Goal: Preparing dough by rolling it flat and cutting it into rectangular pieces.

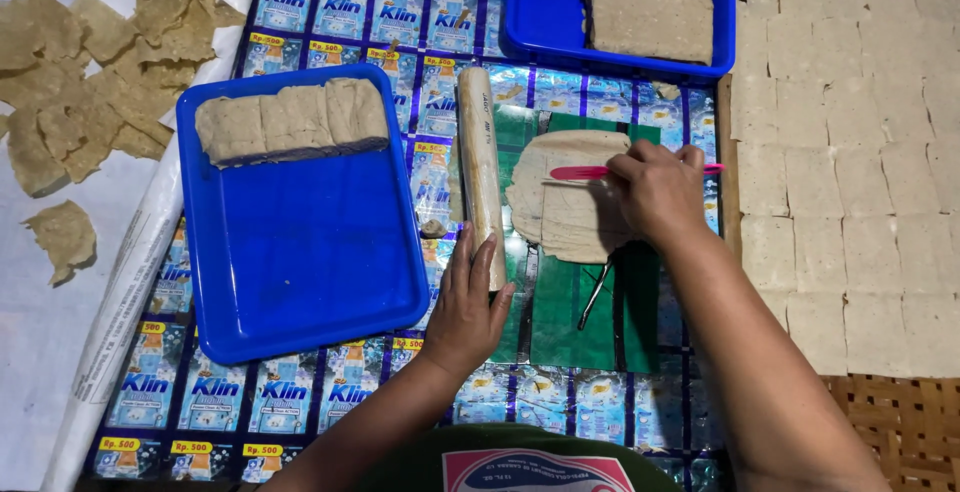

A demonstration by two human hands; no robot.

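My right hand [655,190] grips a pink knife-like tool [585,172] whose blade lies across a thin flattened sheet of beige dough [560,207] on a green mat [560,317]. My left hand [467,307] rests its fingers on the near end of a long tan rolling pin [480,167] that lies lengthwise just left of the dough. A thin dark metal stick [595,294] lies on the mat below the dough.
A blue tray [300,252] at left holds a row of dough slabs [290,119] along its far edge. Another blue tray [545,17] at the back holds a dough block. Flat square pieces [850,152] cover the right side; dried ragged pieces [90,62] lie far left.
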